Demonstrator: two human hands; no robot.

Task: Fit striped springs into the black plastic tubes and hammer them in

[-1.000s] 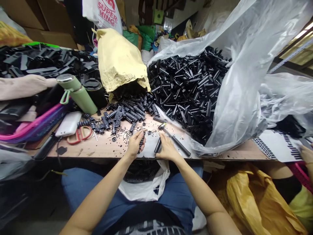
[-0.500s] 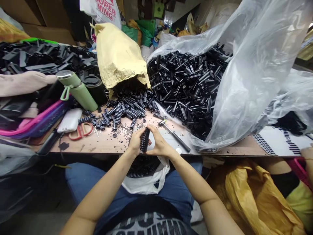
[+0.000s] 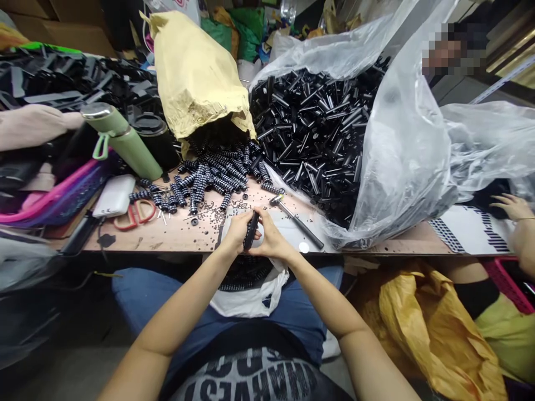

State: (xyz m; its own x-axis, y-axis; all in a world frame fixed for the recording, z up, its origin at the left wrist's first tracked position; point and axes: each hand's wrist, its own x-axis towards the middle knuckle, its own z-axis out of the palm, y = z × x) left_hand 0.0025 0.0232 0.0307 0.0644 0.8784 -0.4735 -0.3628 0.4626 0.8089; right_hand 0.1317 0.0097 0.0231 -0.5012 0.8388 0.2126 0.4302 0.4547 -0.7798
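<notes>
Above the front edge of the bench, my left hand (image 3: 236, 234) and my right hand (image 3: 271, 239) both grip a short black ridged bar (image 3: 251, 230). The bar stands tilted between my fingers, with one narrow side towards me. In front of my hands lies a pile of black rollers with pale bands (image 3: 213, 181), spilling from the mouth of a yellow sack (image 3: 196, 72). A hammer (image 3: 300, 224) with a black handle rests to the right of my hands. Below them, a white plastic bag (image 3: 251, 305) on my lap holds more dark pieces.
A large clear plastic bag (image 3: 401, 150) holds black tube-like parts (image 3: 309, 128). To the left are red-handled scissors (image 3: 134, 215), a white power bank (image 3: 113, 196) and a green bottle (image 3: 127, 145). Tiny black bits litter the bench (image 3: 167, 239). Another person's hand (image 3: 513, 206) shows at far right.
The bar has turned in my hands: its broad marked face showed before, and now mainly a narrow side does. My view has shifted slightly. The other person's hand has come further into view.
</notes>
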